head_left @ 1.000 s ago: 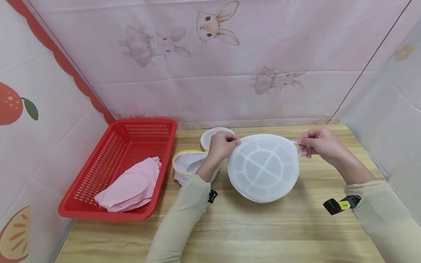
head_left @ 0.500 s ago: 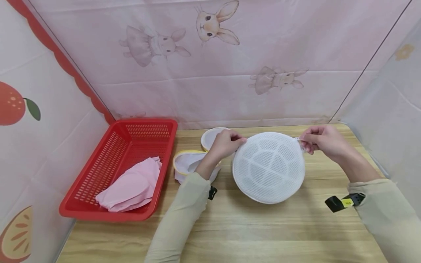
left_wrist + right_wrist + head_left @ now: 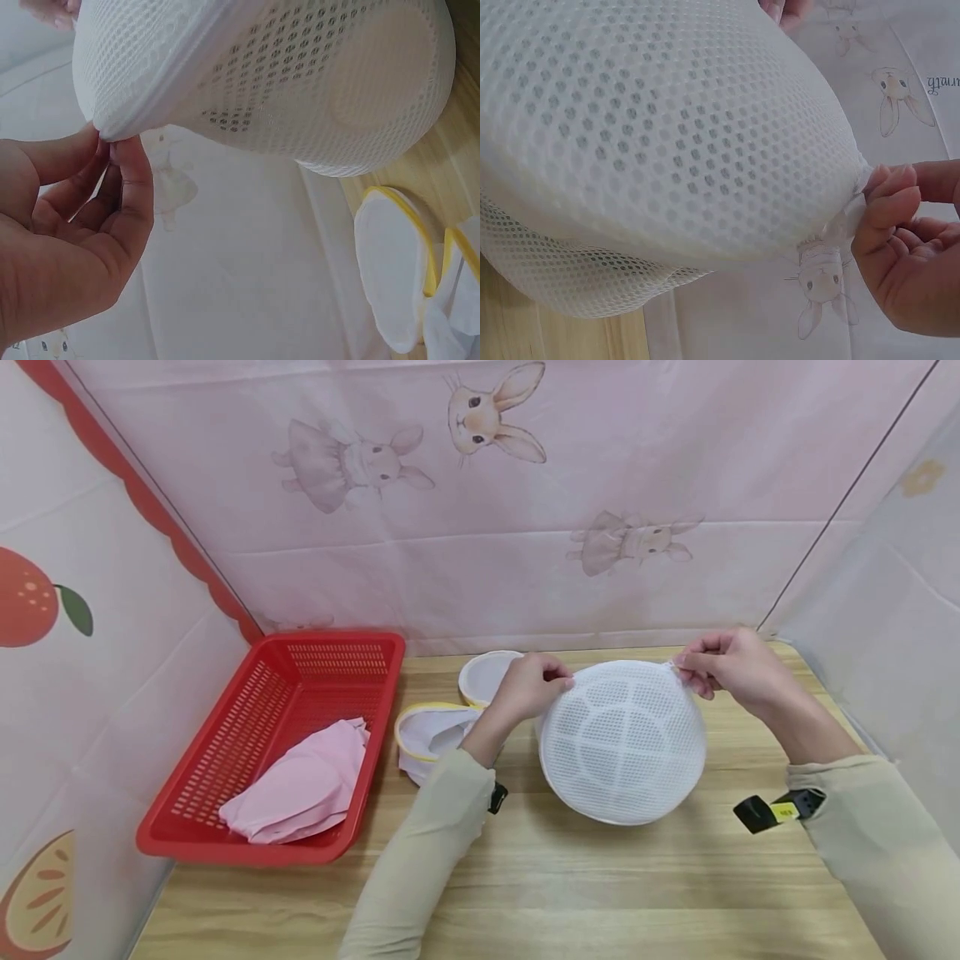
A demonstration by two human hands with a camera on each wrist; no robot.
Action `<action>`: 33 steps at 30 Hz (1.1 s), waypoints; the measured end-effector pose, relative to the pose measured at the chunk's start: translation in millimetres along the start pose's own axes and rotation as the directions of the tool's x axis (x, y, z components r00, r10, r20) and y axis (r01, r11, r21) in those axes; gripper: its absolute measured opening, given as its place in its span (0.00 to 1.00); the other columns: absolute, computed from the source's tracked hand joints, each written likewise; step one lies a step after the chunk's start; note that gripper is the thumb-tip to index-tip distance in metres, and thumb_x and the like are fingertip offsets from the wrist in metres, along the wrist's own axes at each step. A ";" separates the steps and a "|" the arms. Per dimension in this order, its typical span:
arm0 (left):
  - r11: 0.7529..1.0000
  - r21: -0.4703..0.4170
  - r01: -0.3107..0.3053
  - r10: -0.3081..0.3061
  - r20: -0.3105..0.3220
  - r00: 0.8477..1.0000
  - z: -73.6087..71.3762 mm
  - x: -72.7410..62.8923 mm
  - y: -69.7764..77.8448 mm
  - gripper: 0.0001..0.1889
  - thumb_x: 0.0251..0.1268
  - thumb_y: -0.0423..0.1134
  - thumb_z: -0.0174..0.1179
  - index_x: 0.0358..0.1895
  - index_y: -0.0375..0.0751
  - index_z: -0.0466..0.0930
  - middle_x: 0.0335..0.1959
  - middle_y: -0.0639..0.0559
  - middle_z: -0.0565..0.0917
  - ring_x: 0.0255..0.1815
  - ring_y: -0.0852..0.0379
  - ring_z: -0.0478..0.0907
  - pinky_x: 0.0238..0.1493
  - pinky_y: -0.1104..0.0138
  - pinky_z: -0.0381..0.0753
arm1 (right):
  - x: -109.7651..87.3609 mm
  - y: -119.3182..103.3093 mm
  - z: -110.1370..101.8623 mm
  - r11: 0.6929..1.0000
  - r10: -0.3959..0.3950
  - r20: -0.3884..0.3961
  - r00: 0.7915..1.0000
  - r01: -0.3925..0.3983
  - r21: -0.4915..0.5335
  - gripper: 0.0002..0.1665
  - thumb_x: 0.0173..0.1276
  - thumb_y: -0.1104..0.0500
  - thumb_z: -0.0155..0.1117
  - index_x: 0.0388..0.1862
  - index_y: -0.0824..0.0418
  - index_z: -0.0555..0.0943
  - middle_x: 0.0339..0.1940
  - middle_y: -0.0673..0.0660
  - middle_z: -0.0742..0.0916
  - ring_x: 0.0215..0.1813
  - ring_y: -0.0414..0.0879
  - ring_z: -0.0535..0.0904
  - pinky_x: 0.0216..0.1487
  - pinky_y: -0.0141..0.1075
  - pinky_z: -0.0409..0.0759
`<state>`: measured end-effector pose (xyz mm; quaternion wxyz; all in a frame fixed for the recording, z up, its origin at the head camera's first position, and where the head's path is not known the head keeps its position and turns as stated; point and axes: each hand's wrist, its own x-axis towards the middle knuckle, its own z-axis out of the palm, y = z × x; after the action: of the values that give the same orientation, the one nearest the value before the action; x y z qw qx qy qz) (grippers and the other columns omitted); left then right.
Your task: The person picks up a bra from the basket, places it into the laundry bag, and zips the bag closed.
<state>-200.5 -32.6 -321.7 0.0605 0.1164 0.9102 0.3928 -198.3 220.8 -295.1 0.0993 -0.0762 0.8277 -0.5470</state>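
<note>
A white mesh laundry bag (image 3: 622, 743), round and puffed out, is held tilted up by its top edge. At its upper left rim, my left hand (image 3: 525, 685) pinches the mesh between thumb and fingers. My right hand (image 3: 731, 668) pinches a small white tab at the upper right rim, seen closer in the right wrist view beside the mesh (image 3: 667, 135). A pale oval patch shows through the bag's side in the left wrist view. Behind my left forearm stands a white fabric pouch (image 3: 431, 735) with yellow trim, its round lid (image 3: 486, 675) folded back and partly hidden.
A red plastic basket (image 3: 390, 718) with slotted walls stands on the left, holding folded pink cloth (image 3: 300, 785). The wooden table (image 3: 570, 893) meets a rabbit-print backdrop (image 3: 480, 585) at the back and pale side panels left and right.
Both hands keep their pinch on the laundry bag. The bag and the left hand have shifted right; the right hand has risen slightly, and the bag's face has tilted. Basket and pouch stay put.
</note>
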 end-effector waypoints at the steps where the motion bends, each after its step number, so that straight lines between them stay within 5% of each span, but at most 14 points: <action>1: 1.000 -0.010 0.009 -0.009 -0.008 1.000 0.6 -0.1 -0.1 0.06 0.60 0.37 0.59 0.34 0.38 0.83 0.29 0.52 0.81 0.32 0.59 0.72 0.33 0.73 0.70 | -0.2 -0.1 -0.4 1.000 0.001 0.004 1.000 -0.001 -0.006 0.10 0.65 0.68 0.54 0.26 0.72 0.77 0.18 0.51 0.79 0.18 0.41 0.70 0.18 0.30 0.71; 20: 0.994 -0.074 0.078 -0.088 -0.135 0.987 6.4 4.3 -11.2 0.07 0.59 0.38 0.61 0.34 0.40 0.85 0.29 0.52 0.82 0.29 0.61 0.73 0.27 0.75 0.69 | -9.9 20.8 -12.2 0.994 0.111 0.066 0.992 -0.112 0.015 0.13 0.67 0.67 0.50 0.24 0.64 0.77 0.19 0.51 0.78 0.19 0.40 0.71 0.20 0.30 0.73; 29: 1.000 0.025 -0.012 0.014 -0.061 0.998 5.2 4.2 -24.6 0.07 0.62 0.40 0.58 0.35 0.41 0.82 0.29 0.54 0.80 0.31 0.61 0.73 0.32 0.73 0.71 | -6.0 27.9 -16.5 0.989 0.093 0.111 0.990 -0.105 0.108 0.12 0.68 0.69 0.47 0.28 0.69 0.77 0.22 0.53 0.80 0.23 0.41 0.74 0.26 0.31 0.77; 33: 1.000 -0.002 -0.005 0.005 0.007 1.000 3.4 -0.6 -34.2 0.07 0.59 0.39 0.61 0.35 0.39 0.82 0.28 0.52 0.81 0.29 0.59 0.76 0.30 0.73 0.73 | -4.0 35.2 -20.7 0.965 0.096 0.120 0.988 -0.122 0.232 0.13 0.68 0.70 0.47 0.27 0.67 0.78 0.23 0.54 0.82 0.24 0.42 0.77 0.28 0.31 0.79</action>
<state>-204.9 -53.1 -349.0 0.0629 0.1200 0.9092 0.3936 -200.2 253.9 -319.3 0.1821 -0.0472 0.7524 -0.6313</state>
